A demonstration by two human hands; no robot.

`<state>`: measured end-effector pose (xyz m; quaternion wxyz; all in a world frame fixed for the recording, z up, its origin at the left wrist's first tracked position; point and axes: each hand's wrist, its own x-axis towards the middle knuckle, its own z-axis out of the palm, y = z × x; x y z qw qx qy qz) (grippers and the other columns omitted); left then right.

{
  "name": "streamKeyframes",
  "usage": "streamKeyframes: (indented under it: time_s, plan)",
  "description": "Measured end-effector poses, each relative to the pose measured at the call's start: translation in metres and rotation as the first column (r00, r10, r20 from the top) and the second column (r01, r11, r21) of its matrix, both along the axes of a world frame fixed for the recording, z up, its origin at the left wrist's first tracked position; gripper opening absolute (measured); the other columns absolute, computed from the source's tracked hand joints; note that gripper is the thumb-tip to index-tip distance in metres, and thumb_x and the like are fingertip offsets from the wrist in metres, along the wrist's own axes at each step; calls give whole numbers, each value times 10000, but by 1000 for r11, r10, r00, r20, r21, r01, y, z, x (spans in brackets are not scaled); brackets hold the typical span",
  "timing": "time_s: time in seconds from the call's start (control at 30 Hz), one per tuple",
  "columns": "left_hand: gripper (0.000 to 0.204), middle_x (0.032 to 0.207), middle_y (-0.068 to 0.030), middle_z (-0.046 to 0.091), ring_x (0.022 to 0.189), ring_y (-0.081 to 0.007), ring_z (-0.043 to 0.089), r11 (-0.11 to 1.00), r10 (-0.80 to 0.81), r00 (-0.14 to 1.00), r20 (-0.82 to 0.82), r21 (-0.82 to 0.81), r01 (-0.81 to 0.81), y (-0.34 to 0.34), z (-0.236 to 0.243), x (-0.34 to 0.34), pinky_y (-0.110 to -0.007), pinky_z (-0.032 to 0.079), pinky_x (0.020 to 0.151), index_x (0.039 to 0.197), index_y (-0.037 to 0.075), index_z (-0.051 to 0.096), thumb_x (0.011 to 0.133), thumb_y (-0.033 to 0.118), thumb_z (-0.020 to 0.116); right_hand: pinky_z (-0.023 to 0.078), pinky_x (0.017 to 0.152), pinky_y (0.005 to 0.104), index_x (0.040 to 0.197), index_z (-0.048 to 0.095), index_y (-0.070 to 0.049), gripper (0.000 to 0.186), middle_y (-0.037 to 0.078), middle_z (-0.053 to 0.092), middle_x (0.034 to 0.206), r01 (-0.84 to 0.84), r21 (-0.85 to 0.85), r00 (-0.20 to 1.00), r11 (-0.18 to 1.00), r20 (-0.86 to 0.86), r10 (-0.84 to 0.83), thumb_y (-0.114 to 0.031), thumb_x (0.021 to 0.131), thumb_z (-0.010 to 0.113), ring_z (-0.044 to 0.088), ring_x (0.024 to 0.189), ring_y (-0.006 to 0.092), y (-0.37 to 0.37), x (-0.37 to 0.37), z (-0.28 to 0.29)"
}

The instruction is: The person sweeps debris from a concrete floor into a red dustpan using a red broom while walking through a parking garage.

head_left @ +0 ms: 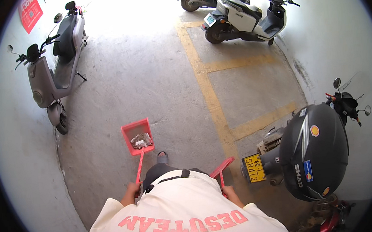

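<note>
My left hand point(133, 191) is closed round the red handle of a long-handled dustpan point(125, 136). Its pan stays ahead of my feet, a little left of my body, with crumpled litter point(141, 140) in it. On the other side my right hand point(231, 193) grips the handle of a red broom point(220, 168), whose head sticks out beside my right hip. The broom's lower side is hidden from this view. A sandalled foot point(162, 157) shows just behind the dustpan.
Close on my right stands a motorbike with a large black top box point(315, 150). A grey scooter point(57, 69) is parked along the left wall, and a white scooter point(246, 19) stands far right. Yellow lines point(204, 82) mark the concrete floor.
</note>
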<state>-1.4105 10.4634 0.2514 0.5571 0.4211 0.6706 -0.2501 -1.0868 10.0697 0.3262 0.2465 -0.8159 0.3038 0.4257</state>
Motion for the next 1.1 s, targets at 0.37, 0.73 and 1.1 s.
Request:
streamKeyframes:
  time_s: [0.37,0.73,1.1]
  plan:
    - [354,612,-147,590,537,-268,594,928,-333,939,-83,150,342,145,11,64,-427,470,488,742,-16,611,784,335,586,453,858,383,916,665,-11,365,209,598,1025,-780,-153,601,606,81,795,-265,785,439,585,988,323,83,26,-84]
    - [441,895,-232,635,830,-358,635,475,-839,517,-169,233,848,246,-28,168,-442,490,677,957,12,637,765,404,578,498,700,415,919,651,40,366,247,635,914,-129,170,991,977,5,131,-268,744,562,645,837,341,200,150,-67]
    - [428,883,-215,635,844,-338,635,222,-948,274,-164,277,935,339,3,308,-429,498,676,968,49,632,826,424,484,463,388,382,777,596,66,136,148,569,572,146,154,972,977,-204,-113,-27,679,581,579,462,243,234,273,-71]
